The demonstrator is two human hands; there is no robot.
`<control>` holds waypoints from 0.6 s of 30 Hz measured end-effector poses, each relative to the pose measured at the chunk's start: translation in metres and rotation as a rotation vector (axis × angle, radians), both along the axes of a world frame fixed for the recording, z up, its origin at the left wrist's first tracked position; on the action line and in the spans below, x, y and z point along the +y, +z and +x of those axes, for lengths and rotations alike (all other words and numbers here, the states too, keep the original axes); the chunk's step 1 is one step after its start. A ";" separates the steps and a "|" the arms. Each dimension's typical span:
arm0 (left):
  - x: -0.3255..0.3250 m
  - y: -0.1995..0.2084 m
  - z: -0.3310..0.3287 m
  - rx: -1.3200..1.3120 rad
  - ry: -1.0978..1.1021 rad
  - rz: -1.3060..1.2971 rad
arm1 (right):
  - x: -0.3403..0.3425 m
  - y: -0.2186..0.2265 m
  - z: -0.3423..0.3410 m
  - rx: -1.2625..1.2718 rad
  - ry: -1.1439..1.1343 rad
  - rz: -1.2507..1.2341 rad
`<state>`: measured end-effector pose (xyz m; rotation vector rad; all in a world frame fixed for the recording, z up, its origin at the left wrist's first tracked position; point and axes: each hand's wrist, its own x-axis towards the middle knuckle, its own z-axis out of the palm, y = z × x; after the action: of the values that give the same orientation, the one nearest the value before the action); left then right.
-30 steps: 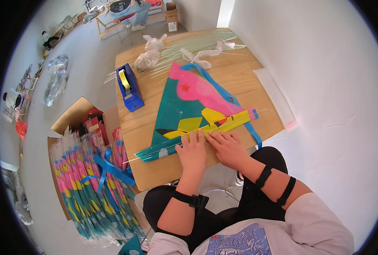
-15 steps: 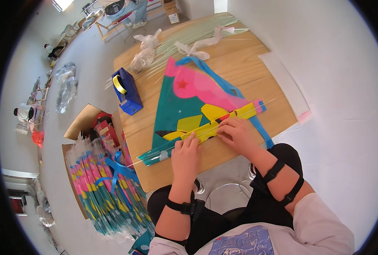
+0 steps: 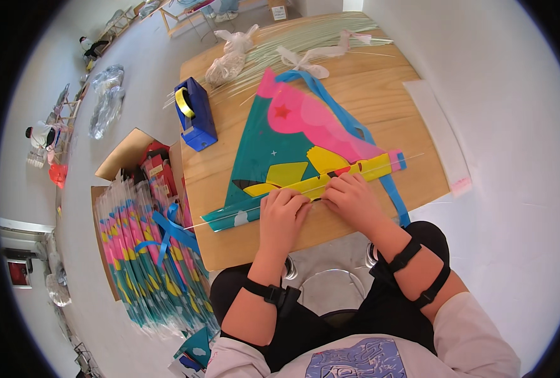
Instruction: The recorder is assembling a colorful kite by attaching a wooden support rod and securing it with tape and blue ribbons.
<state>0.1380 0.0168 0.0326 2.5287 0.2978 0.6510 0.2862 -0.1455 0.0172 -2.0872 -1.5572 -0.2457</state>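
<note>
On the wooden table [image 3: 412, 126], a large plastic sheet [image 3: 267, 148] in green, pink and yellow is spread, its near edge folded into a strip. By its look, the sheet is light, soft, slippery and easily creased; it is best held by the folded strip, with gentle pressure. A blue ribbon [image 3: 390, 189] is seen along its right side. The near edge is pinched by the right hand [image 3: 358, 201]; the left hand [image 3: 280, 217] is bent against it, but whether it grips cannot be told. Along the strip a thin rod [image 3: 415, 155] is laid, probably stiff but breakable. Compared with one second ago, the fingers are curled instead of laid flat; compared with half a second ago, the two hands' fingertips are brought closer together.
</note>
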 end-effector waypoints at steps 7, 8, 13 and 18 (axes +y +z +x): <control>0.000 -0.004 0.001 -0.012 0.027 0.001 | 0.009 -0.001 0.000 0.043 -0.023 0.025; -0.001 -0.005 0.002 -0.011 0.034 0.007 | 0.009 0.000 0.000 0.048 -0.026 0.018; -0.004 -0.007 0.005 -0.016 0.063 0.035 | 0.013 0.003 0.003 0.117 -0.021 -0.013; -0.004 -0.002 0.007 -0.004 0.080 0.003 | 0.014 0.003 0.005 0.142 -0.033 -0.040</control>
<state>0.1447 0.0131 0.0302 2.5287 0.3988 0.6872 0.2910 -0.1312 0.0203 -2.1134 -1.4561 -0.0759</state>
